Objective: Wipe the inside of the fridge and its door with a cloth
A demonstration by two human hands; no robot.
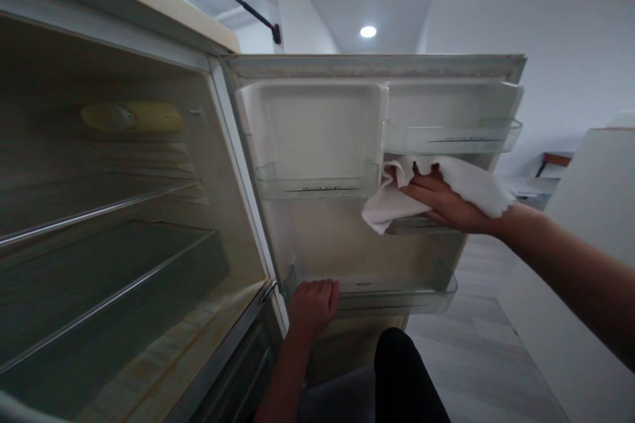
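Note:
My right hand (pixel 446 201) is closed on a white cloth (pixel 389 205), which spreads past the fingers and over the wrist. It presses against the right side of the open fridge door (pixel 307 125), below the upper right door shelf (pixel 451 137) and partly over a shelf behind it. Lower down, my left hand (pixel 313 307) is curled at the left end of the bottom clear door shelf (pixel 397 301). Whatever its fingers may grip there is hidden.
Left of the door, the fridge interior (pixel 149 205) has glass shelves and a yellowed lamp cover (pixel 131 117). Another clear door shelf (pixel 317 186) sits at mid-left. My dark-clad knee (pixel 404 370) is under the door. A white panel (pixel 585 238) stands at right.

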